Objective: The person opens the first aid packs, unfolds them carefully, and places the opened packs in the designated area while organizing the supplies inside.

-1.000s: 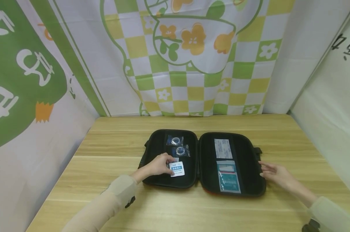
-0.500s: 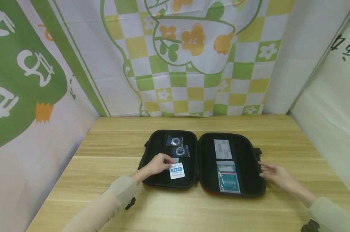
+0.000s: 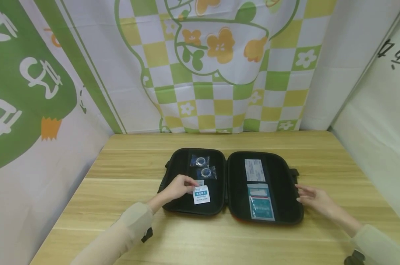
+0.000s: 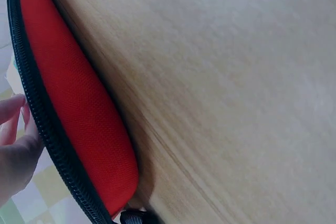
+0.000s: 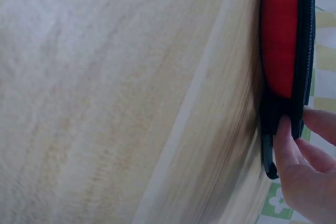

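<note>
A zip-up first-aid case [image 3: 284, 208] lies unfolded on the wooden table, black inside and red outside. Over its left half, my left hand [image 3: 178, 187] pinches the upper left corner of a white and blue alcohol pad packet [image 3: 201, 195]. Another small packet [image 3: 200, 182] shows partly behind it. In the left wrist view, the case wall hides part of my left hand [image 4: 18, 153]. My right hand [image 3: 316, 198] holds the right edge of the case. The right wrist view has that hand's [image 5: 307, 171] fingers on both sides of the rim.
Two clear-wrapped tape rolls [image 3: 200, 161] lie in the left half. A white printed packet [image 3: 254, 170] and a teal packet [image 3: 261, 206] sit in the right half. A patterned cloth [image 3: 220, 103] hangs behind the table [image 3: 120, 162].
My left fingers have shifted from the alcohol pad packet's left side to its upper corner, and the packet has turned slightly. My right hand stays at the case edge.
</note>
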`<action>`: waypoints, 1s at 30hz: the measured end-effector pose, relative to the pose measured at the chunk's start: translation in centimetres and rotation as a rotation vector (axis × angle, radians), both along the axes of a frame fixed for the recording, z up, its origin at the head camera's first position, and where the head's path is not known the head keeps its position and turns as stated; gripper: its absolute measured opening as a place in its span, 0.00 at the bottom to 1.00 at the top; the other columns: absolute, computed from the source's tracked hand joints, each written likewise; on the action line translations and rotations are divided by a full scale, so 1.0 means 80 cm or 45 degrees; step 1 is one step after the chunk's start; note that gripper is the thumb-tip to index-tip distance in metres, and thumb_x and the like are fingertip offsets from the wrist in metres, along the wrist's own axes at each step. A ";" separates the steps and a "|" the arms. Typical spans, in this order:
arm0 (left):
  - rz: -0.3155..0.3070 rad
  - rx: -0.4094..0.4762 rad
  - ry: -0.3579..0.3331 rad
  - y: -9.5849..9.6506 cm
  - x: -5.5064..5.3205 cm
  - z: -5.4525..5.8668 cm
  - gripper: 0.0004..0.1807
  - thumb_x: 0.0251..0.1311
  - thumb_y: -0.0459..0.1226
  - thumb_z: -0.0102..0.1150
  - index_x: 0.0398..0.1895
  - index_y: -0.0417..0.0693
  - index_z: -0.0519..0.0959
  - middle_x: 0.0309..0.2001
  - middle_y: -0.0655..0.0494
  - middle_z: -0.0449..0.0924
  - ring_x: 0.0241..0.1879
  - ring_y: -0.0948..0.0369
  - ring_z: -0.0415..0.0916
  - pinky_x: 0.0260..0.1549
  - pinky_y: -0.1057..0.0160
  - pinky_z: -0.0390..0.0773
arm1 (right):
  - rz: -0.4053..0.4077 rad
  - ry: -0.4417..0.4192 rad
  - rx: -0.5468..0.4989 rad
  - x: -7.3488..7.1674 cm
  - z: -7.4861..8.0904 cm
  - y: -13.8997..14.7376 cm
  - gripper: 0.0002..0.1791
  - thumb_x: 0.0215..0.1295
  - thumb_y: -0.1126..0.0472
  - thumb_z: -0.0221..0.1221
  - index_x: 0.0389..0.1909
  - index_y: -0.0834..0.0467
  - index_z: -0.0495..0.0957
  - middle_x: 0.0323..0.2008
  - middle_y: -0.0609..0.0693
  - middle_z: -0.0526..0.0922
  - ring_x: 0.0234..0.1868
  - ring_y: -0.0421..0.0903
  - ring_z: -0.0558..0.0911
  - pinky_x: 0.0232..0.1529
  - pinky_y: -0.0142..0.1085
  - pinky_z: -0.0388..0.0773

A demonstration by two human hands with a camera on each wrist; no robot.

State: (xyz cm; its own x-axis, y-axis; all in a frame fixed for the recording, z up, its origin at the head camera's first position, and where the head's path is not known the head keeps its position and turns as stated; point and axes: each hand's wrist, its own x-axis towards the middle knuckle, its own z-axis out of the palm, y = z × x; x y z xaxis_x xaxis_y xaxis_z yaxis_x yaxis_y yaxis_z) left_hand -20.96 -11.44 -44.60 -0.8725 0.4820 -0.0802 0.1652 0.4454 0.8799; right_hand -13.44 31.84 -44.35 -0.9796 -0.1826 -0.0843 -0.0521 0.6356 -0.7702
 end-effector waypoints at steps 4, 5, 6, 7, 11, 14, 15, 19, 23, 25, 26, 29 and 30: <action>0.040 0.104 -0.121 -0.002 0.001 0.002 0.08 0.53 0.22 0.50 0.34 0.27 0.77 0.40 0.38 0.76 0.33 0.56 0.77 0.31 0.63 0.80 | -0.003 -0.009 0.002 0.000 0.000 0.000 0.30 0.58 0.64 0.56 0.56 0.78 0.59 0.47 0.76 0.69 0.43 0.46 0.77 0.37 0.26 0.77; 0.054 0.107 -0.130 -0.002 0.001 0.003 0.08 0.53 0.22 0.50 0.35 0.27 0.77 0.40 0.38 0.76 0.33 0.56 0.77 0.31 0.63 0.80 | -0.005 -0.010 0.000 0.000 0.000 0.000 0.29 0.58 0.64 0.56 0.56 0.78 0.59 0.47 0.76 0.69 0.43 0.44 0.77 0.37 0.25 0.76; 0.066 0.107 -0.133 -0.003 0.001 0.004 0.08 0.53 0.22 0.50 0.35 0.27 0.77 0.39 0.38 0.76 0.33 0.56 0.77 0.31 0.63 0.80 | -0.007 -0.012 -0.003 0.000 0.000 0.000 0.29 0.58 0.64 0.56 0.56 0.78 0.59 0.47 0.76 0.69 0.42 0.41 0.77 0.37 0.25 0.76; 0.081 0.102 -0.134 -0.004 0.002 0.006 0.08 0.52 0.22 0.50 0.35 0.27 0.77 0.39 0.38 0.76 0.32 0.56 0.77 0.31 0.63 0.80 | -0.007 -0.011 -0.003 0.000 0.000 0.000 0.29 0.58 0.64 0.56 0.56 0.77 0.59 0.47 0.76 0.69 0.42 0.42 0.77 0.37 0.25 0.76; 0.108 0.094 -0.129 -0.008 0.002 0.010 0.09 0.52 0.22 0.49 0.35 0.27 0.77 0.38 0.38 0.77 0.31 0.56 0.77 0.30 0.63 0.80 | -0.007 -0.013 0.003 -0.001 0.001 0.000 0.29 0.58 0.64 0.56 0.56 0.77 0.59 0.47 0.76 0.69 0.44 0.50 0.77 0.37 0.26 0.77; 0.126 0.093 -0.115 -0.010 0.002 0.011 0.09 0.51 0.21 0.50 0.35 0.27 0.78 0.38 0.38 0.77 0.31 0.57 0.77 0.30 0.63 0.81 | -0.011 -0.018 0.012 -0.001 0.001 -0.001 0.29 0.58 0.64 0.56 0.56 0.77 0.59 0.47 0.76 0.70 0.45 0.56 0.76 0.37 0.27 0.77; 0.133 0.093 -0.111 -0.011 0.002 0.011 0.09 0.51 0.21 0.50 0.35 0.27 0.78 0.38 0.38 0.77 0.31 0.57 0.77 0.30 0.63 0.81 | -0.009 -0.019 0.012 -0.001 0.001 -0.001 0.29 0.58 0.64 0.56 0.56 0.77 0.59 0.47 0.76 0.70 0.45 0.57 0.75 0.37 0.28 0.77; 0.162 0.082 -0.094 -0.015 0.000 0.010 0.08 0.51 0.22 0.51 0.34 0.28 0.78 0.38 0.38 0.78 0.30 0.57 0.77 0.29 0.63 0.81 | -0.005 -0.027 -0.001 -0.001 0.000 -0.001 0.30 0.58 0.64 0.56 0.56 0.78 0.58 0.47 0.76 0.69 0.46 0.59 0.74 0.38 0.29 0.77; 0.179 0.073 -0.065 -0.019 -0.003 0.009 0.07 0.52 0.22 0.52 0.34 0.28 0.78 0.38 0.38 0.78 0.30 0.57 0.77 0.29 0.63 0.81 | -0.004 -0.025 0.000 0.000 0.000 -0.001 0.30 0.58 0.64 0.55 0.56 0.78 0.58 0.47 0.77 0.68 0.46 0.61 0.74 0.38 0.29 0.77; 0.176 0.075 -0.053 -0.022 -0.004 0.009 0.07 0.52 0.22 0.52 0.34 0.27 0.78 0.38 0.37 0.78 0.30 0.57 0.77 0.29 0.63 0.81 | -0.005 -0.022 0.005 -0.001 0.000 -0.001 0.30 0.58 0.65 0.55 0.56 0.78 0.58 0.48 0.77 0.68 0.46 0.61 0.74 0.38 0.29 0.77; 0.172 0.080 -0.051 -0.023 -0.004 0.009 0.07 0.52 0.22 0.51 0.34 0.26 0.78 0.37 0.36 0.78 0.30 0.57 0.77 0.29 0.63 0.81 | -0.003 -0.022 0.006 -0.001 0.000 -0.001 0.29 0.58 0.65 0.55 0.56 0.78 0.58 0.48 0.77 0.68 0.47 0.62 0.73 0.38 0.29 0.77; 0.159 0.092 -0.054 -0.028 -0.004 0.011 0.08 0.52 0.22 0.50 0.34 0.25 0.77 0.37 0.36 0.77 0.30 0.56 0.77 0.29 0.62 0.81 | -0.002 -0.027 0.007 0.000 0.001 -0.001 0.29 0.59 0.65 0.55 0.56 0.78 0.58 0.48 0.77 0.68 0.47 0.63 0.73 0.39 0.32 0.78; 0.155 0.085 -0.049 -0.030 -0.003 0.012 0.08 0.52 0.22 0.50 0.34 0.25 0.77 0.36 0.36 0.77 0.30 0.56 0.77 0.29 0.62 0.81 | 0.002 -0.028 0.008 0.000 0.001 -0.001 0.29 0.59 0.65 0.55 0.56 0.78 0.58 0.48 0.77 0.68 0.48 0.64 0.72 0.39 0.34 0.78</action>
State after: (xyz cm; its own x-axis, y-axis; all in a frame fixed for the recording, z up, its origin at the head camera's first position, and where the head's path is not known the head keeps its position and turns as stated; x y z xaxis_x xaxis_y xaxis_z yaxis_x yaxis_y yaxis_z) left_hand -21.20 -13.83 -43.62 -0.9217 0.3783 -0.0861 0.0791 0.4006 0.9128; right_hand -13.45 31.76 -44.27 -0.9771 -0.1837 -0.1072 -0.0361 0.6403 -0.7673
